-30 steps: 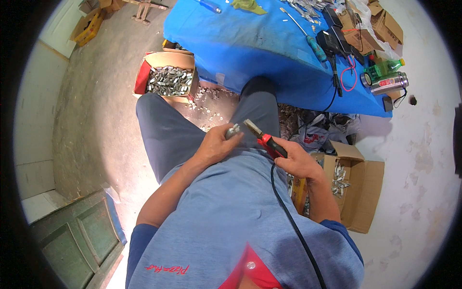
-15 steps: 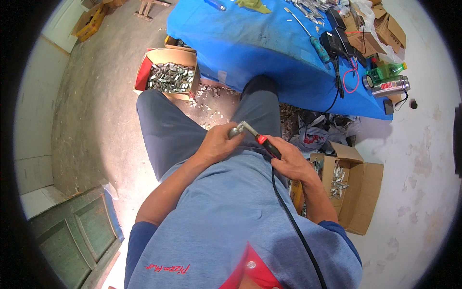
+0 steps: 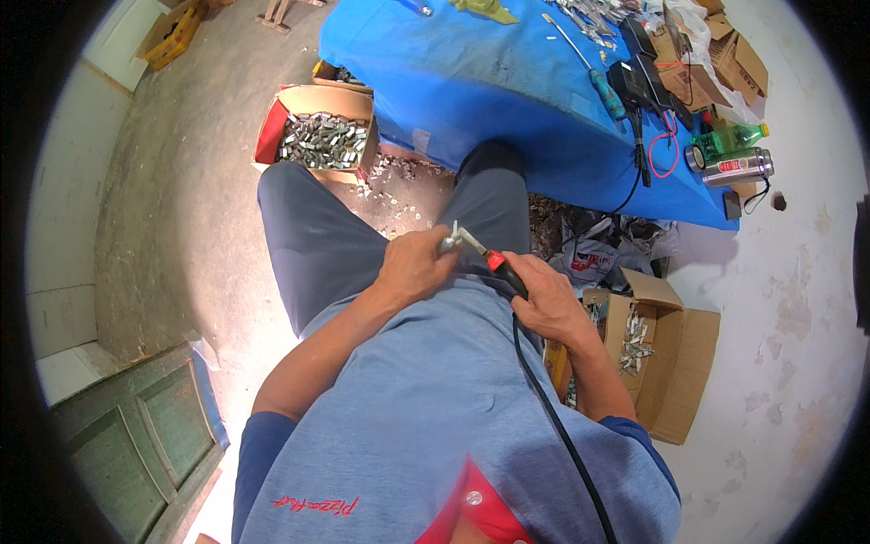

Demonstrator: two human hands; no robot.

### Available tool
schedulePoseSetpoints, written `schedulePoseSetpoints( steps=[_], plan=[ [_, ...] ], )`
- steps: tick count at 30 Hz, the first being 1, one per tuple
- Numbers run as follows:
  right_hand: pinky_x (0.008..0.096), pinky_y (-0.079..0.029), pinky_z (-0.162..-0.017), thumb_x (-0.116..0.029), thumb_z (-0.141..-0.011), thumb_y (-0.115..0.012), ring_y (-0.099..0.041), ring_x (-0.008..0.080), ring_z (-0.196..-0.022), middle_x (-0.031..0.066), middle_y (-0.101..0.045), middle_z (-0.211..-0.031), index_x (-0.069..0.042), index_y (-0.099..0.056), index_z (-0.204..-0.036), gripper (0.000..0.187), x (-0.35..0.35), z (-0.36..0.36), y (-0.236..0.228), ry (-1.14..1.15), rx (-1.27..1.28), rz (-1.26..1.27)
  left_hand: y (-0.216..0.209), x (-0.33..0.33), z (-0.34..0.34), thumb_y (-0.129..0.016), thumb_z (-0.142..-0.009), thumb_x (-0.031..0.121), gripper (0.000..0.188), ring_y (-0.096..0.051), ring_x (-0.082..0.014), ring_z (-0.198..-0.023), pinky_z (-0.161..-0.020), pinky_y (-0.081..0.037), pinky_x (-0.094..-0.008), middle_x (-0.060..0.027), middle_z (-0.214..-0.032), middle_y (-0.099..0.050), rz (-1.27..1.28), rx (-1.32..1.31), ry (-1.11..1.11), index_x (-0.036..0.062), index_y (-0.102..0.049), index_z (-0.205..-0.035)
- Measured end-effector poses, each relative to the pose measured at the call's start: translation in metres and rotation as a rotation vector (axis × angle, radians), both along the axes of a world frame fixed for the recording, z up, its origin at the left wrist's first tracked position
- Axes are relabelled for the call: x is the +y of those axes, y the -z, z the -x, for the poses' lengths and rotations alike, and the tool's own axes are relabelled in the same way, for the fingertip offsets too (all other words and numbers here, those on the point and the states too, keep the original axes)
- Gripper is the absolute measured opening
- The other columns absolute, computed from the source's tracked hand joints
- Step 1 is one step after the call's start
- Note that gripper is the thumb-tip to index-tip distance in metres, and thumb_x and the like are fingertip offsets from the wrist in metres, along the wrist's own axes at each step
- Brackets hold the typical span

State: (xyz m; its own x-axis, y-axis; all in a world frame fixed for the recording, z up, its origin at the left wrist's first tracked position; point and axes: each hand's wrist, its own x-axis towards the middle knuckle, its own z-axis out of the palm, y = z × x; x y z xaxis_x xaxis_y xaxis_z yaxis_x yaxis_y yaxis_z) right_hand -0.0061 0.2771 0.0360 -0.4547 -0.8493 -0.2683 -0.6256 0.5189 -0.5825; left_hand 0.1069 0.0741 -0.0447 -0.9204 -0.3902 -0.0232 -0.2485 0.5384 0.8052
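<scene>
Above my lap, my right hand (image 3: 548,297) is wrapped round the black handle of a soldering iron (image 3: 506,269). The iron has a red collar, a bent metal tip and a black cord running down over my shirt. My left hand (image 3: 415,265) is closed on a small silvery metal piece (image 3: 449,243), most of it hidden by the fingers. A pale thin strip sticks up from that piece, right where the iron's tip meets or nearly meets it; contact cannot be made out.
Ahead stands a blue-covered table (image 3: 435,72) with a screwdriver (image 3: 605,91), black adapters (image 3: 634,82), a green bottle (image 3: 732,139) and a steel flask (image 3: 739,169). A carton (image 3: 362,168) of small metal pieces sits at the left, another open carton (image 3: 680,381) at the right. White bits litter the floor.
A pale strip now stands up from the piece in my left hand, beside the iron's tip. Both hands have barely moved; the view has shifted slightly.
</scene>
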Motion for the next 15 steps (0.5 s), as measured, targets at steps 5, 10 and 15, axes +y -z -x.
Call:
schedulePoseSetpoints(
  steps=[5,10,15],
  plan=[
    [0.0366,-0.048,-0.083,-0.004,-0.073,-0.054,-0.061,0.0292,-0.094,0.0151,-0.061,-0.106,-0.001,-0.053,-0.132,0.059,0.007,0.006,0.014,0.035,-0.179,0.068,-0.004,0.001,0.001,-0.069,-0.087,0.027,0.023,-0.064,-0.0367,-0.067,-0.060,-0.046,-0.0449,-0.0183,-0.071,-0.064,-0.004,-0.043,-0.013,0.0048,-0.066,-0.094],
    [0.0354,-0.046,-0.089,-0.006,-0.072,-0.054,-0.061,0.0292,-0.099,0.0220,-0.062,-0.110,0.000,-0.053,-0.133,0.061,0.000,0.011,-0.002,0.114,-0.520,-0.008,-0.002,0.001,0.001,-0.067,-0.087,0.030,0.025,-0.063,-0.0407,-0.070,-0.063,-0.047,-0.0492,-0.0204,-0.071,-0.064,-0.030,-0.029,-0.026,0.0045,-0.064,-0.087],
    [0.0301,-0.045,-0.083,-0.003,-0.074,-0.052,-0.056,0.0196,-0.091,0.0095,-0.059,-0.101,-0.001,-0.054,-0.132,0.059,-0.001,0.009,-0.003,0.095,-0.448,0.043,-0.007,0.000,0.001,-0.066,-0.086,0.030,0.027,-0.063,-0.0429,-0.072,-0.064,-0.048,-0.0513,-0.0219,-0.072,-0.064,-0.051,-0.041,-0.023,0.0041,-0.062,-0.083]
  ],
)
